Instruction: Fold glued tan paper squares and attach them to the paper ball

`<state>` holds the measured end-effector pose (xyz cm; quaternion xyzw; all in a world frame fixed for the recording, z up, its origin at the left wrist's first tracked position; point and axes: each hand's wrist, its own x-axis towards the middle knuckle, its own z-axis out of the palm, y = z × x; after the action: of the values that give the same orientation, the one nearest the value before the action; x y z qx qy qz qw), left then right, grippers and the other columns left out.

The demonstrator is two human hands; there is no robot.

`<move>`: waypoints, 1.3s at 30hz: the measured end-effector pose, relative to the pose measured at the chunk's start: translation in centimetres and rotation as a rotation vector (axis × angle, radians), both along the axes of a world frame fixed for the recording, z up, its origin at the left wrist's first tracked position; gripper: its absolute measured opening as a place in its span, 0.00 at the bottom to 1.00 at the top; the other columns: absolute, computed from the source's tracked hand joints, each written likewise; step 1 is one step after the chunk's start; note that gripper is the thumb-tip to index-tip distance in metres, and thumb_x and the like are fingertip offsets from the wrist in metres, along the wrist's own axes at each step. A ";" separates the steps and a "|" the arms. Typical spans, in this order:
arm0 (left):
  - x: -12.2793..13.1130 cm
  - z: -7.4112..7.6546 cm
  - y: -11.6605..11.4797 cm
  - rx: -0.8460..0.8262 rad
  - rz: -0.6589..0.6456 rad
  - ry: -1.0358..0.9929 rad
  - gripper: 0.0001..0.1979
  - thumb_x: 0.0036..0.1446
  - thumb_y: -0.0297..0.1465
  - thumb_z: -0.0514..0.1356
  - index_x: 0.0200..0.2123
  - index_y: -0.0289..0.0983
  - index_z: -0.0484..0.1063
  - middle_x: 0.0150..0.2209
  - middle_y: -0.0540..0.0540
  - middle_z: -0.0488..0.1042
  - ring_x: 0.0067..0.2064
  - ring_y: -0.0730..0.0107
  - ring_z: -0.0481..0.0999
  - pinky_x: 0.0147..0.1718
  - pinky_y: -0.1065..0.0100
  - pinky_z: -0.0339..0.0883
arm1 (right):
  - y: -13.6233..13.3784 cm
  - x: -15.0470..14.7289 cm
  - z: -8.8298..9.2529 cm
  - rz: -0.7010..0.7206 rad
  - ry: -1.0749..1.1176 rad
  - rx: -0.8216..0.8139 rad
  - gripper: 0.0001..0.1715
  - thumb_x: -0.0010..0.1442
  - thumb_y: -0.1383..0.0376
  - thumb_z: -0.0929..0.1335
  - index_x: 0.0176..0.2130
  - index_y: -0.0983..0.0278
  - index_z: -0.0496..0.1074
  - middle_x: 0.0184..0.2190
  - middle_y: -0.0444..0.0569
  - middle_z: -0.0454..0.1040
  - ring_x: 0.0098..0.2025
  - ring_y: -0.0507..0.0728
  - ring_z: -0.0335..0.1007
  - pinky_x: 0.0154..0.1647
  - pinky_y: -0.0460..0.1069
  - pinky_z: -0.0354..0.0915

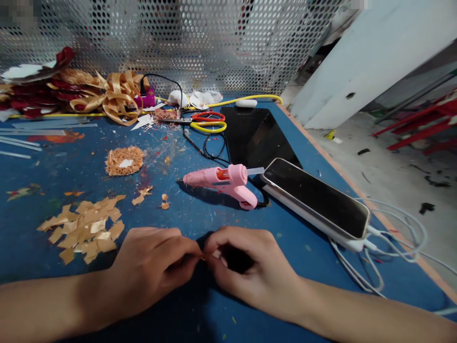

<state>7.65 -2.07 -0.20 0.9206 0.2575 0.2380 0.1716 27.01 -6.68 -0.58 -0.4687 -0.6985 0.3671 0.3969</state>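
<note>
Left hand [157, 267], right hand [255, 267]: fingers pinching brownish bit [203, 257], mostly hidden, toward tabletop [293, 240] near edge | done: shaggy disc [134, 164], seemingly formed, toward far-left corner | remaining: tan scraps [87, 227], loose, apparently unused, toward left edge

Two hands here, one left hand [152, 271] and one right hand [255, 267], plus a single tiny brownish bit [203, 257] at the fingertips, as far as I can make out. Then it's one pink glue gun [223, 181], one pair of scissors [195, 126], one phone [317, 197], one white slab [303, 212] under that, two white plugs [373, 232], one black tablet [257, 136], one white oval gadget [246, 103] and one round shaggy brown piece [123, 155]. Clear sticks [16, 155] over on the left: at least four, they overlap so don't quote me. The tan scraps [89, 228]? Well over ten in one pile, honestly can't get an exact number.
</note>
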 end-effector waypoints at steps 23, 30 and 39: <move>0.0 0.0 0.0 -0.051 -0.013 0.004 0.04 0.62 0.28 0.55 0.34 0.41 0.69 0.23 0.57 0.68 0.23 0.77 0.67 0.25 0.73 0.55 | 0.0 0.1 -0.3 -0.007 -0.036 0.061 0.07 0.52 0.73 0.65 0.25 0.63 0.67 0.19 0.39 0.68 0.20 0.45 0.63 0.22 0.39 0.61; 0.1 0.0 0.0 -0.025 -0.014 0.018 0.04 0.62 0.28 0.55 0.35 0.41 0.69 0.23 0.57 0.68 0.23 0.77 0.66 0.25 0.71 0.54 | 0.0 0.0 -0.3 0.004 -0.027 0.010 0.06 0.51 0.74 0.65 0.26 0.63 0.66 0.20 0.39 0.68 0.21 0.45 0.63 0.22 0.39 0.61; 0.1 0.4 0.1 -0.246 0.058 -0.019 0.04 0.60 0.27 0.57 0.36 0.42 0.70 0.24 0.58 0.69 0.22 0.81 0.66 0.23 0.77 0.55 | 0.2 -0.1 -0.1 -0.063 0.283 -0.204 0.07 0.54 0.70 0.66 0.33 0.61 0.61 0.24 0.41 0.69 0.23 0.48 0.64 0.23 0.43 0.64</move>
<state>7.80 -1.96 0.24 0.8826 0.3096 0.2182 0.2786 26.95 -6.45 -0.70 -0.4716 -0.5799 0.4858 0.4531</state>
